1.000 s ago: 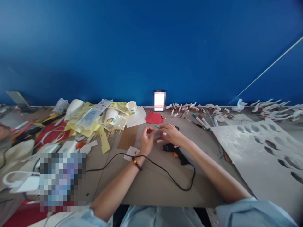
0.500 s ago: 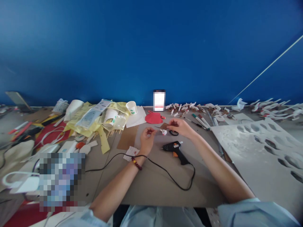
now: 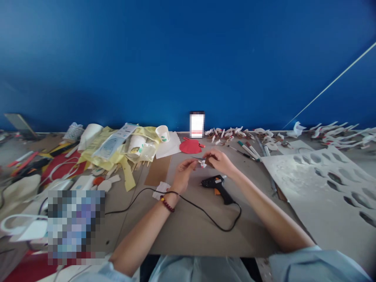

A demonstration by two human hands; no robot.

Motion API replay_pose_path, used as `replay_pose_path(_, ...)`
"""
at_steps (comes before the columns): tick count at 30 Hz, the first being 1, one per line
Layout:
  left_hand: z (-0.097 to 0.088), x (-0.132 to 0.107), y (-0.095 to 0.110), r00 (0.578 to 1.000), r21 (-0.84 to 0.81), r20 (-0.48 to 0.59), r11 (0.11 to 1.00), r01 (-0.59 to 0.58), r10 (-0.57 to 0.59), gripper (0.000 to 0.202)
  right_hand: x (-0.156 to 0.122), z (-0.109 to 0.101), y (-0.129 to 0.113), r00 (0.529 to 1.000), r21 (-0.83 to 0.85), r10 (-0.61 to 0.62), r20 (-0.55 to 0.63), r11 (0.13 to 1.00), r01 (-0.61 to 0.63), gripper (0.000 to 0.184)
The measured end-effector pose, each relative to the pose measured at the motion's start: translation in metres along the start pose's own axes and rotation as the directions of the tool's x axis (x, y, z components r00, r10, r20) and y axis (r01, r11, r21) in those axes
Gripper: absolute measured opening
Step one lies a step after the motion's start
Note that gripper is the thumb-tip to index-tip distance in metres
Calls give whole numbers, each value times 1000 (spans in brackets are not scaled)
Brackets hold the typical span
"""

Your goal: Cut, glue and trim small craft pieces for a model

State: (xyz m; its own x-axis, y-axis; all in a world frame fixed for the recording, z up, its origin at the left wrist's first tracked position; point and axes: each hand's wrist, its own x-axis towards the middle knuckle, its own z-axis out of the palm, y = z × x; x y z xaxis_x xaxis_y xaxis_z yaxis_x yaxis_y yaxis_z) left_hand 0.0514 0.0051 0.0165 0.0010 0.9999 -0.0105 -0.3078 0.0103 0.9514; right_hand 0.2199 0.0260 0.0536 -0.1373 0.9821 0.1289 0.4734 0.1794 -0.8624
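My left hand (image 3: 183, 172) is closed, with thumb and fingertips pinched together; whatever lies between them is too small to make out. Just right of those fingertips is a small white paper piece with red bits (image 3: 203, 164); I cannot tell whether they touch it. My right hand (image 3: 219, 161) has curled fingers beside a small brown piece (image 3: 208, 161), and its grip is partly hidden. Between the hands shows the thin blade of the scissors (image 3: 198, 158), their black handle covered by my right hand. Nearer me lies a black hot glue gun (image 3: 217, 186).
The glue gun's black cord (image 3: 211, 219) loops across the table and over my left wrist. A red paper piece (image 3: 190, 145) and a phone (image 3: 197, 125) stand behind. Several white paper birds (image 3: 264, 135) line the back right; a cut white sheet (image 3: 317, 188) lies right, a paper cup (image 3: 162, 133) left.
My right hand has moved left and slightly nearer, covering the scissors' handle. My left fingertips have shifted a little right, closer to the white piece.
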Motion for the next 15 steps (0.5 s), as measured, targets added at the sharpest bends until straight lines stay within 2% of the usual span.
replay_pose_path(5, 0, 0, 1, 998, -75, -11, 995, 61, -62, 38, -9, 9, -13, 999, 135, 31, 13, 990, -32, 25)
replay_pose_path(11, 1, -3, 4, 999, -55, 23, 998, 38, -37, 38, -13, 10, -19, 995, 7, -74, -64, 997, 74, 14)
replay_pose_path(15, 0, -3, 3, 999, -35, 42, 999, 21, -19, 35, -15, 9, -22, 995, 6, -82, -49, 997, 82, 15)
